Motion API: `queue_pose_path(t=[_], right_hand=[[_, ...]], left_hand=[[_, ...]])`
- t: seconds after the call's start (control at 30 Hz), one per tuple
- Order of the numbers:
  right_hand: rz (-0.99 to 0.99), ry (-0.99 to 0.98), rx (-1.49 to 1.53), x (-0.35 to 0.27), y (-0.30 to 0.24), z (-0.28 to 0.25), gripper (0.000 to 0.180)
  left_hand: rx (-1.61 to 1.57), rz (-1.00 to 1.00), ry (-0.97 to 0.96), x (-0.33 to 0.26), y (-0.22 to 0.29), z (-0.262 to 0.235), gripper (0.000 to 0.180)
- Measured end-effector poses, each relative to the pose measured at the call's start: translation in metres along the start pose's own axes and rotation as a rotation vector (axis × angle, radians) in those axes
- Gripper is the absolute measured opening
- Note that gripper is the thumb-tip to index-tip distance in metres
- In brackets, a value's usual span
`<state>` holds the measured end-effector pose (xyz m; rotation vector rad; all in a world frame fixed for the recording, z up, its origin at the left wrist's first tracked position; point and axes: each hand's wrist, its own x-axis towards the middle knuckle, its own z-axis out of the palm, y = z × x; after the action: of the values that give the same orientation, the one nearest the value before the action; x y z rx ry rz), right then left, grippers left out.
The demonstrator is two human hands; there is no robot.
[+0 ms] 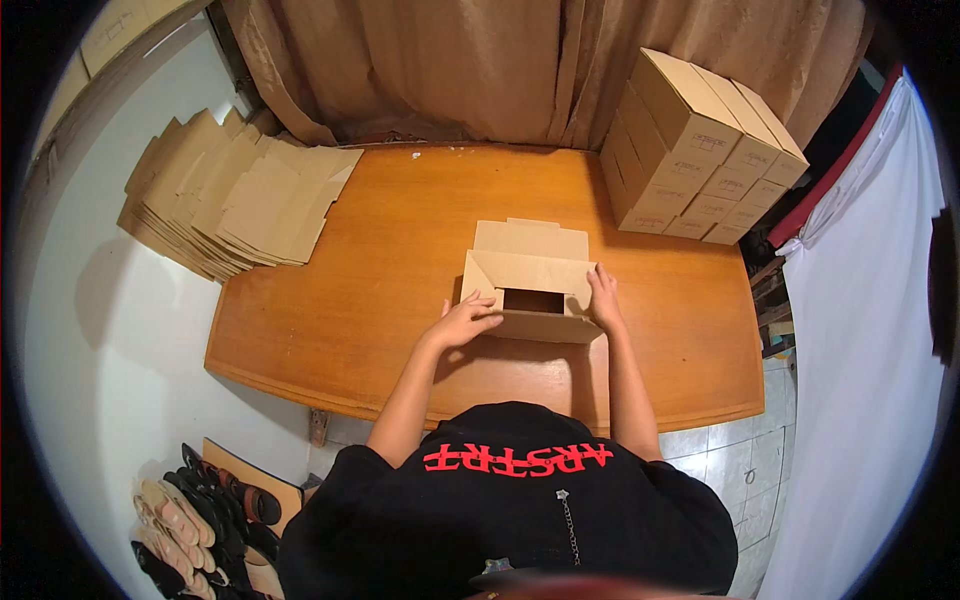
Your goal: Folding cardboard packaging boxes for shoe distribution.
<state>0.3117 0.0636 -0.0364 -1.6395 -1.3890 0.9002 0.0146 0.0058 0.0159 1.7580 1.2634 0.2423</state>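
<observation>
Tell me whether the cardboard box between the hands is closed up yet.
Not closed. The cardboard box shows a dark opening in its middle, its far flap lies flat back, and the left hand and right hand press its side flaps.

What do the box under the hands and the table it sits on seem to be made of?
The box looks like plain brown cardboard: matte, with folded flaps and creased edges, like the flat blanks stacked to the left. The table looks like wood or wood veneer with a glossy orange-brown varnish; faint grain and soft reflections show, though laminate cannot be ruled out.
</observation>
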Motion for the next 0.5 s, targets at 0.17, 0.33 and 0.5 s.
queue_pose_path(t=[0.17, 0.33, 0.5], right_hand=[[-0.161, -0.048, 0.135, 0.008, 0.063, -0.007, 0.067], [-0.150, 0.040, -0.154, -0.030, -0.001, -0.002, 0.084], [-0.140, 0.086, -0.361, -0.041, -0.021, 0.004, 0.089]], left_hand=[[0.049, 0.020, 0.340, 0.027, 0.001, 0.012, 0.047], [0.065, -0.027, 0.717, 0.043, -0.001, 0.026, 0.042], [0.129, -0.147, 0.831, 0.055, -0.007, 0.033, 0.058]])
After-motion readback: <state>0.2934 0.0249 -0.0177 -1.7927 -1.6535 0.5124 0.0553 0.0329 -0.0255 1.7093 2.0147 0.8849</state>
